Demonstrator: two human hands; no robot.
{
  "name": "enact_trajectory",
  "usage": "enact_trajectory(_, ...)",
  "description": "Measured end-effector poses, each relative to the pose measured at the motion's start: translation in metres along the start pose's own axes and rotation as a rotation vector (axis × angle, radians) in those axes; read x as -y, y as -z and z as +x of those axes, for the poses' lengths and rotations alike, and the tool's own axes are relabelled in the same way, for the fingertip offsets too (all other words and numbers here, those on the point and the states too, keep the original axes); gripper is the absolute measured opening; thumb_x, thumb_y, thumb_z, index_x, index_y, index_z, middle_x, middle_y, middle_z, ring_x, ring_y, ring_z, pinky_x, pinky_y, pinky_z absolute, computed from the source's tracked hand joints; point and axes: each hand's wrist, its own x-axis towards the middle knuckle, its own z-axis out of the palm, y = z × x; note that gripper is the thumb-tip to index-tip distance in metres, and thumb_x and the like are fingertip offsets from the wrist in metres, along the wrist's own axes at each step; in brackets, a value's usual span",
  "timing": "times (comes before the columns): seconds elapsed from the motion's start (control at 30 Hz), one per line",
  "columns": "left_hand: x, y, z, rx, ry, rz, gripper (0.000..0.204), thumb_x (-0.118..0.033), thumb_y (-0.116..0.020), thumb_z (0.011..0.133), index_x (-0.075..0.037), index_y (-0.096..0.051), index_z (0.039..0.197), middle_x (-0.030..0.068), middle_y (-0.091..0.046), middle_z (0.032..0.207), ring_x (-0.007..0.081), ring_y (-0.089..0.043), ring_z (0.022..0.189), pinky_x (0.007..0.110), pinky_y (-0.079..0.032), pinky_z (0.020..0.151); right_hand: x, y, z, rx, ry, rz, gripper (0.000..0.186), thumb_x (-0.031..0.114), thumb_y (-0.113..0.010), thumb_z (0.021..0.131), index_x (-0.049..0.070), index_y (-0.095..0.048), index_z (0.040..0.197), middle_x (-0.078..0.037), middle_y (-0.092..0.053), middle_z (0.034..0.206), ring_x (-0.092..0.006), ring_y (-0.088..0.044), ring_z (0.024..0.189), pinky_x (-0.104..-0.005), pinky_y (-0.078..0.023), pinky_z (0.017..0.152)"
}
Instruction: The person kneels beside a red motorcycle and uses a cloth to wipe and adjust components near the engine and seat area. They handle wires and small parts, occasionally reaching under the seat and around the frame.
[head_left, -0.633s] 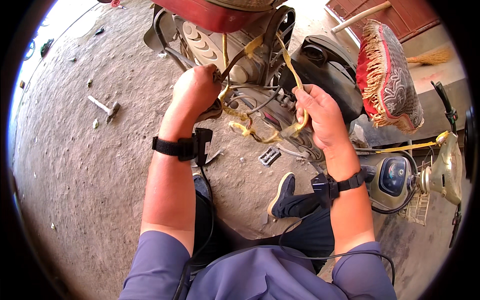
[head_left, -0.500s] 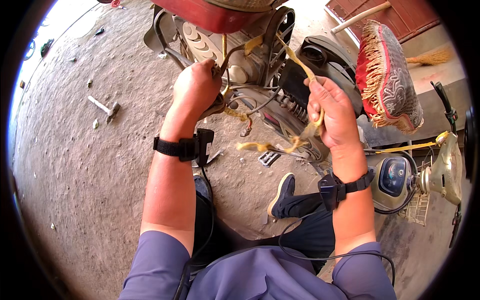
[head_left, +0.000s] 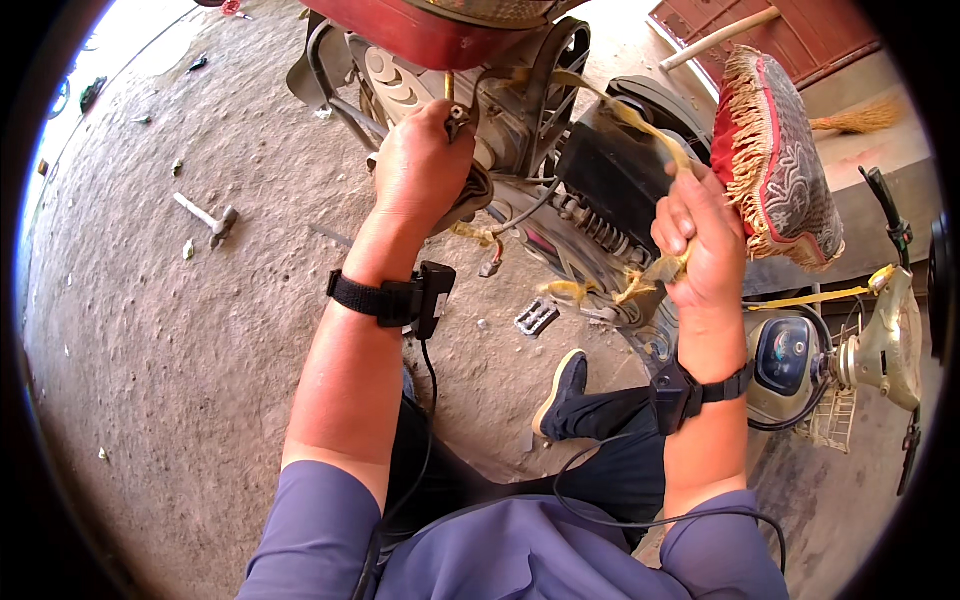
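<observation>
A dusty scooter frame (head_left: 540,100) with exposed cables, a red rear housing (head_left: 420,25), a coil spring (head_left: 590,220) and a black box (head_left: 600,165) fills the upper middle. My left hand (head_left: 425,160) is closed below the red housing on something dark and metallic, mostly hidden by the fingers. My right hand (head_left: 705,230) grips a frayed yellow strip (head_left: 645,125), probably taped wire, that stretches up to the frame; its loose tangled lower part, blurred, hangs beneath the hand.
A fringed cushion (head_left: 790,160) is at right, above handlebars with a dashboard (head_left: 785,355). A hammer (head_left: 222,222) and a small slotted piece (head_left: 536,316) lie on the concrete floor. A pole (head_left: 715,38) and straw broom (head_left: 855,118) are behind.
My right hand has moved right, drawing the yellow strip with it and lifting its lower part away from the cables. My left hand has moved up and slightly right, still closed.
</observation>
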Motion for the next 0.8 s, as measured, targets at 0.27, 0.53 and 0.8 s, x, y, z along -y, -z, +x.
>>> enact_trajectory(0.27, -0.024, -0.007, -0.012, 0.048, 0.001, -0.091, 0.031, -0.024, -0.071, 0.091, -0.004, -0.071, 0.116, 0.0179, -0.074, 0.093, 0.0294, -0.073, 0.083, 0.039, -0.056, 0.076, -0.018, 0.046, -0.047, 0.186, 0.138, 0.080, 0.028, 0.021, -0.061, 0.103, 0.000, -0.061, 0.121, 0.005, -0.042, 0.068, -0.0045, -0.037, 0.057, -0.0199, -0.030, 0.052)
enact_trajectory(0.53, -0.067, -0.029, -0.035, 0.587, 0.297, -1.067, 0.031, -0.026, -0.067, 0.103, 0.002, -0.067, 0.117, 0.0050, -0.075, 0.100, 0.0080, -0.066, 0.081, 0.025, -0.054, 0.073, -0.014, 0.068, -0.098, 0.193, 0.106, 0.039, 0.023, 0.019, -0.068, 0.099, 0.001, -0.062, 0.112, 0.002, -0.050, 0.068, -0.0059, -0.042, 0.054, -0.0213, -0.033, 0.052)
enact_trajectory(0.8, -0.091, -0.041, -0.043, 0.680, 0.464, -1.457, 0.023, -0.020, -0.063, 0.104, 0.001, -0.067, 0.112, 0.0052, -0.072, 0.097, 0.0119, -0.069, 0.080, 0.027, -0.057, 0.074, -0.028, 0.113, -0.139, 0.238, -0.138, -0.106, 0.023, 0.021, -0.072, 0.097, 0.001, -0.064, 0.106, 0.001, -0.056, 0.069, -0.0059, -0.048, 0.057, -0.0220, -0.037, 0.054)
